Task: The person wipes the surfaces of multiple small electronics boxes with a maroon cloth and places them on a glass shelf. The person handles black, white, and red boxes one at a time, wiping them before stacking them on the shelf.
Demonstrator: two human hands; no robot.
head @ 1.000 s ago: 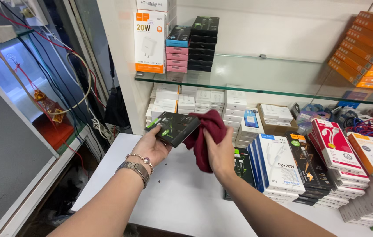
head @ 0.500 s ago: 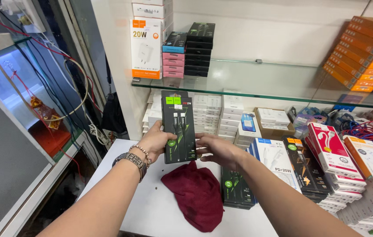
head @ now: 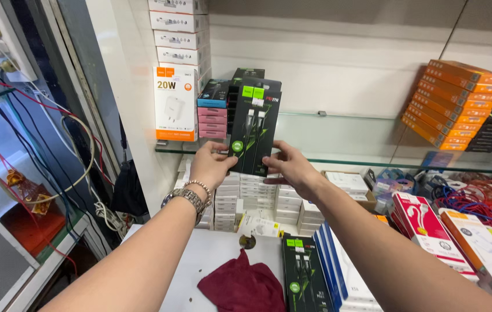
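Cable pack (head: pixel 253 132): a black and green flat pack, standing upright in the air in front of the glass shelf (head: pixel 344 157), near its left end, with its top edge overlapping the black boxes (head: pixel 245 78) stacked there.
Left hand (head: pixel 212 164): it is closing on the pack's lower left corner, thumb on the front face, fingers behind.
Right hand (head: pixel 292 167): it is pinching the lower right edge, fingers lying along the bottom.
Grip risk: both hands are holding low, so the tall pack is likely top-heavy; a loosening pinch could be letting it tip forward and drop to the counter (head: pixel 211 260).
Stack risk: the pink boxes (head: pixel 212 118) and the blue box (head: pixel 213 97) are sitting just left of the pack; a sideways nudge could be pushing them off their pile or into the white charger box (head: pixel 174 103).
Shelf risk: the glass edge is lying right behind the knuckles, so a hurried push could be knocking hand or pack against it.
Below: a maroon cloth (head: pixel 243 286) and a matching pack (head: pixel 304 280) are lying on the counter, where a falling pack would probably be landing.
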